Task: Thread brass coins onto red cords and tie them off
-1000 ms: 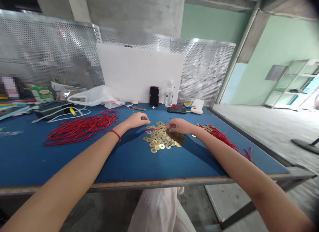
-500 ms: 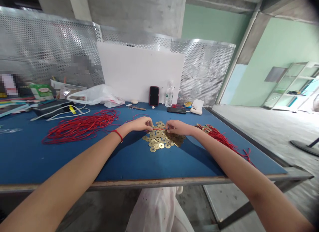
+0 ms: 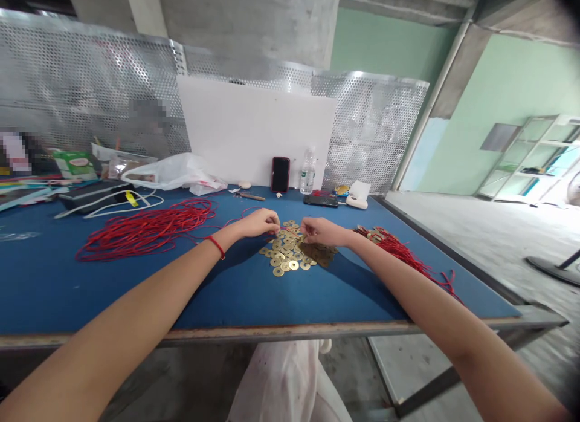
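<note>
My left hand (image 3: 258,223) and my right hand (image 3: 324,231) pinch a thin red cord (image 3: 290,231) above the near side of a loose pile of brass coins with square holes (image 3: 285,259). The cord's other end trails back past my left hand toward a large tangle of red cord (image 3: 145,236). Both hands sit on the blue-topped table (image 3: 113,289). Beyond my right hand lies a heap of coins tied on red cord (image 3: 389,243), with strands running toward the table's right edge. My hands hide part of the pile.
A black phone (image 3: 281,174), a water bottle (image 3: 308,171) and a white plastic bag (image 3: 172,174) stand along the table's back, before a white board (image 3: 256,129) and perforated metal sheet (image 3: 380,129). White cables (image 3: 113,204) lie back left.
My left hand has moved right toward the coin pile and my right hand's fingers have risen slightly. The red cord now spans the short gap between my hands.
</note>
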Tool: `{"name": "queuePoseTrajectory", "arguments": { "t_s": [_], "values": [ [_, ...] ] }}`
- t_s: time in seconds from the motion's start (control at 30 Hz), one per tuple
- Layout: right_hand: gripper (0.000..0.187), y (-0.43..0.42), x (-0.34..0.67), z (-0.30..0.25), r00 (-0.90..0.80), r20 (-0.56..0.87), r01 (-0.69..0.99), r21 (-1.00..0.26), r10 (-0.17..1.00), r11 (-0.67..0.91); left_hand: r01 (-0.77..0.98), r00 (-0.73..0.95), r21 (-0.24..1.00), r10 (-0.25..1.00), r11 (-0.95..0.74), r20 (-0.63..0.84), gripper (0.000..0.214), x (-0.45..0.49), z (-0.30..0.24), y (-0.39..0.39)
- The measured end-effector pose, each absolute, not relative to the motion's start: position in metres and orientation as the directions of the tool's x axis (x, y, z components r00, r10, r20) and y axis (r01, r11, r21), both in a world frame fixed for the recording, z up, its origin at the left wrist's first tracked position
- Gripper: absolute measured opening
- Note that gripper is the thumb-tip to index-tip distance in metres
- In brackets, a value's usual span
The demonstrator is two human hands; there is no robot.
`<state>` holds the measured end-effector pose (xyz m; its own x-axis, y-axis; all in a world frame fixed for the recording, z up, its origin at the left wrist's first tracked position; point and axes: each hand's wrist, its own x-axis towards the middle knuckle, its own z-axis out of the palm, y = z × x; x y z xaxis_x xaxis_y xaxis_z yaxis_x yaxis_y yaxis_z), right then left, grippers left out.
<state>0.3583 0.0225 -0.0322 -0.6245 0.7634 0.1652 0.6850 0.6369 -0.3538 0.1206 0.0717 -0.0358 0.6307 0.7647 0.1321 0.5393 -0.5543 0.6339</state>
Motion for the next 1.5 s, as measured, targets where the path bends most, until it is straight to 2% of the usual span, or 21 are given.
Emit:
{"name": "queuePoseTrajectory", "arguments": {
  "t_s": [0.1, 0.2, 0.3, 0.4, 0.6, 0.9, 1.2, 1.3, 1.5],
  "values": [
    [0.016, 0.02, 0.358, -0.031, -0.623, 0.256, 0.647, -0.362, 0.739, 0.671, 0.499, 0.583, 0.699, 0.795, -0.513, 0.167, 0.021, 0.123, -0.034, 0.067],
    [0.014, 0.019, 0.357, -0.027, -0.612, 0.422, 0.583, -0.332, 0.669, 0.742, 0.446, 0.55, 0.745, 0.808, -0.497, 0.211, 0.022, 0.127, -0.032, 0.062],
    [0.023, 0.019, 0.355, -0.024, -0.561, 0.565, 0.541, -0.303, 0.605, 0.785, 0.38, 0.548, 0.78, 0.8, -0.498, 0.244, 0.022, 0.133, -0.028, 0.057],
    [0.024, 0.018, 0.352, -0.025, -0.503, 0.628, 0.569, -0.277, 0.594, 0.775, 0.323, 0.564, 0.792, 0.778, -0.518, 0.278, 0.021, 0.14, -0.025, 0.05],
    [0.014, 0.012, 0.344, -0.027, -0.552, 0.569, 0.616, -0.214, 0.609, 0.758, 0.25, 0.577, 0.814, 0.756, -0.525, 0.31, 0.028, 0.148, -0.024, 0.041],
    [0.013, 0.016, 0.344, -0.026, -0.482, 0.587, 0.619, -0.297, 0.651, 0.727, 0.222, 0.599, 0.755, 0.698, -0.617, 0.393, 0.041, 0.148, -0.015, 0.035],
    [0.013, 0.022, 0.349, -0.027, -0.382, 0.567, 0.73, -0.298, 0.73, 0.614, 0.215, 0.662, 0.763, 0.666, -0.61, 0.345, 0.034, 0.146, -0.017, 0.04],
    [0.013, 0.023, 0.35, -0.03, -0.411, 0.554, 0.717, -0.294, 0.724, 0.632, 0.193, 0.683, 0.786, 0.656, -0.587, 0.321, 0.033, 0.146, -0.022, 0.039],
    [0.014, 0.022, 0.35, -0.033, -0.45, 0.57, 0.654, -0.314, 0.688, 0.688, 0.22, 0.615, 0.816, 0.725, -0.534, 0.309, 0.037, 0.148, -0.028, 0.038]
  ]
}}
